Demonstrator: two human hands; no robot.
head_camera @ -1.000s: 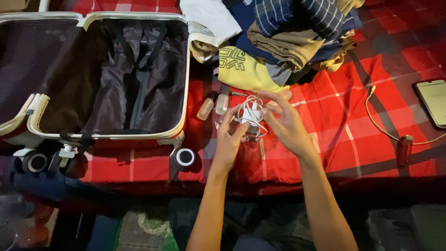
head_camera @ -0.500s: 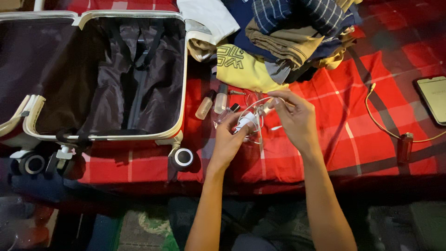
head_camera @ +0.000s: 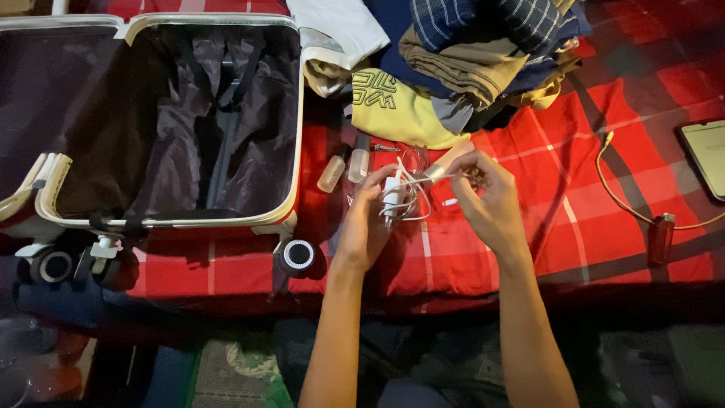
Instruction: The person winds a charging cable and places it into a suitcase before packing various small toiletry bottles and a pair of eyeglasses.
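Note:
My left hand (head_camera: 365,219) grips a small white charger plug (head_camera: 393,192) with its white cable (head_camera: 411,210) looped around it, held just above the red checked bedspread (head_camera: 574,204). My right hand (head_camera: 487,198) pinches a stretch of the same cable near its end and holds it taut to the right of the plug. Two small clear bottles (head_camera: 346,168) lie just left of my hands, beside the open suitcase (head_camera: 174,121).
A pile of folded clothes (head_camera: 453,53) lies at the back, a yellow garment (head_camera: 396,109) nearest my hands. A phone (head_camera: 706,155) lies at the right edge. A second cable (head_camera: 619,193) runs to a small dark red device (head_camera: 661,236). The suitcase wheel (head_camera: 299,255) overhangs the bed's front edge.
My right hand has drawn the cable out to the right and pulled it taut. My left hand turned the plug upright and shifted slightly up.

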